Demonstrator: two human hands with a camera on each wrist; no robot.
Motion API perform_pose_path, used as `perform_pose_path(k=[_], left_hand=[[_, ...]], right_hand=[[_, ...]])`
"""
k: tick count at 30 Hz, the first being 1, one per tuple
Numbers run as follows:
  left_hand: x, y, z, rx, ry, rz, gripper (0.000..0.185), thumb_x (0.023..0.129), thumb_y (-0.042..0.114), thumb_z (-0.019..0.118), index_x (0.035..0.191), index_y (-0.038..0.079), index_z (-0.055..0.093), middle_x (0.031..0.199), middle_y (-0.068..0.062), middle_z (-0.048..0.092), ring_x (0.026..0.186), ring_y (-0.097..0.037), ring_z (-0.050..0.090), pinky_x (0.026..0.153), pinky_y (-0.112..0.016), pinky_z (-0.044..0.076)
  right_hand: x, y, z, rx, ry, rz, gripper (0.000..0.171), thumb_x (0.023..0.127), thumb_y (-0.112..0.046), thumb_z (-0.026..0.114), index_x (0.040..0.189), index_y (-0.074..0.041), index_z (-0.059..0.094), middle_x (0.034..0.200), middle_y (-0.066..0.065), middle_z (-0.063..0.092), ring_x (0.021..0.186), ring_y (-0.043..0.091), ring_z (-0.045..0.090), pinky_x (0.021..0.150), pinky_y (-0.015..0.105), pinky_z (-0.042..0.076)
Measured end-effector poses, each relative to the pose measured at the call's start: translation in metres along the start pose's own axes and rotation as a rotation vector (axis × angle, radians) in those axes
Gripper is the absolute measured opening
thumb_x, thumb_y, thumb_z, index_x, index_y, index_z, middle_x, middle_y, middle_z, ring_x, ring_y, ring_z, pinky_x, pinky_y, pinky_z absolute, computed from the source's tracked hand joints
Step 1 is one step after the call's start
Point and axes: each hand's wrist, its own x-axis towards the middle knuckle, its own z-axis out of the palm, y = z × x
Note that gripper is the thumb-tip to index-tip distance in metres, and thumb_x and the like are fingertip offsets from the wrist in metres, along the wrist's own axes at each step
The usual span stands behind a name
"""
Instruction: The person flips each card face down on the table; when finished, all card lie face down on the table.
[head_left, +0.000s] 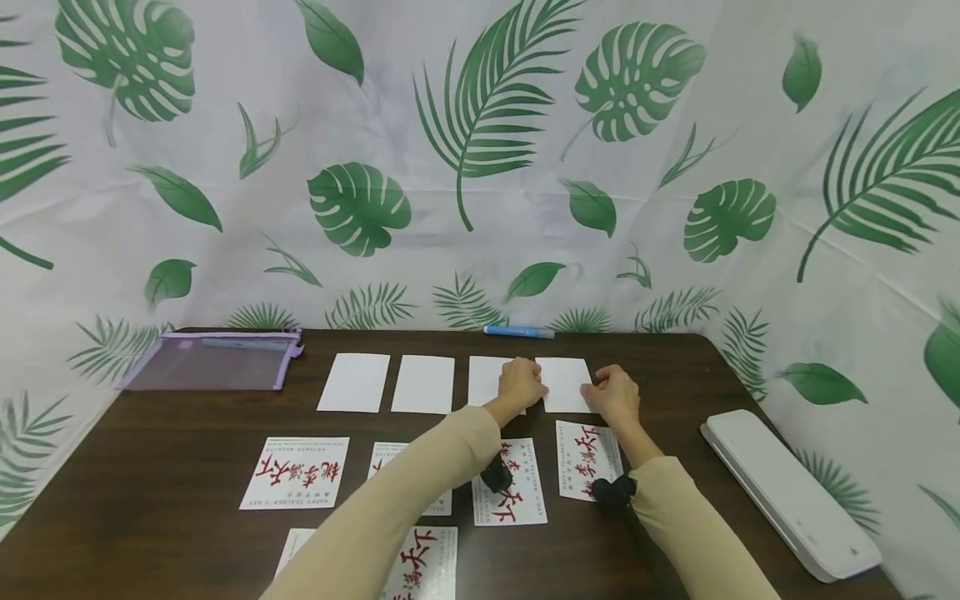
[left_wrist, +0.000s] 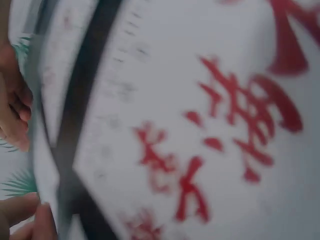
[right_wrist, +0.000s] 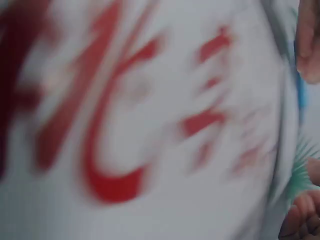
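Blank white card (head_left: pixel 564 384) lies flat on the bench (head_left: pixel 150 492) at 12 o'clock, fourth in its row. Left hand (head_left: pixel 520 383) and right hand (head_left: pixel 615 395), fingers curled, pinch its side edges. Printed cards (head_left: pixel 510 482) lie nearer.

looks like a makeshift craft setup: dark bench (head_left: pixel 187 467) boxed in by leaf-print curtains (head_left: pixel 480 167), printed cards (head_left: pixel 296 472), a laminator (head_left: pixel 787 492)

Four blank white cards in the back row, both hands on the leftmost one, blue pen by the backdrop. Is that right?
Not quite. The head view shows the left hand and right hand at the rightmost blank card, not the leftmost. The four blank cards and the blue pen by the backdrop are right.
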Motion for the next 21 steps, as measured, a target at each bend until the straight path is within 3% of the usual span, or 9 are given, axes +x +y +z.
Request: perform_pose_path(k=[5, 8, 10, 14, 21], left_hand=[[-0.007, 0.005, -0.031, -0.292, -0.123, 0.054, 0.039, 0.082, 0.006, 0.07, 0.118, -0.003, 0.062, 0.1, -0.014, 0.069, 0.087, -0.023, 0.068, 0.073, -0.027, 0.055], [-0.013, 0.0, -0.059, -0.419, -0.21, 0.046, 0.041, 0.084, 0.005, 0.068, 0.123, -0.004, 0.058, 0.109, -0.019, 0.065, 0.092, -0.028, 0.067, 0.073, -0.027, 0.056], [-0.02, -0.01, -0.077, -0.427, -0.24, 0.043, 0.042, 0.084, 0.006, 0.068, 0.124, -0.003, 0.058, 0.111, -0.019, 0.064, 0.094, -0.027, 0.067, 0.074, -0.026, 0.056], [-0.039, -0.043, -0.111, -0.397, -0.26, 0.036, 0.042, 0.085, 0.009, 0.068, 0.124, -0.003, 0.057, 0.113, -0.018, 0.063, 0.095, -0.024, 0.066, 0.076, -0.026, 0.056], [-0.073, -0.11, -0.172, -0.309, -0.231, 0.007, 0.046, 0.085, 0.012, 0.068, 0.126, -0.005, 0.054, 0.119, -0.024, 0.06, 0.099, -0.026, 0.065, 0.08, -0.029, 0.055]], right_hand=[[-0.002, -0.028, -0.001, 0.202, 0.155, -0.052, 0.023, 0.084, -0.014, 0.069, 0.101, 0.001, 0.062, 0.082, 0.014, 0.06, 0.076, 0.024, 0.055, 0.07, 0.033, 0.04], [-0.01, -0.054, 0.004, 0.344, 0.14, -0.067, 0.021, 0.085, -0.015, 0.069, 0.1, -0.001, 0.064, 0.077, 0.006, 0.058, 0.066, 0.011, 0.052, 0.062, 0.021, 0.041], [-0.02, -0.069, 0.012, 0.434, 0.076, -0.061, 0.02, 0.085, -0.013, 0.069, 0.1, -0.001, 0.064, 0.075, 0.001, 0.055, 0.06, 0.005, 0.049, 0.053, 0.017, 0.041], [-0.047, -0.093, 0.038, 0.576, -0.073, -0.075, 0.02, 0.084, -0.006, 0.068, 0.101, 0.003, 0.063, 0.073, 0.0, 0.055, 0.057, 0.002, 0.048, 0.049, 0.014, 0.041], [-0.091, -0.136, 0.084, 0.617, -0.272, -0.191, 0.02, 0.083, -0.004, 0.069, 0.099, 0.006, 0.063, 0.074, 0.005, 0.058, 0.06, 0.007, 0.049, 0.051, 0.015, 0.041]])
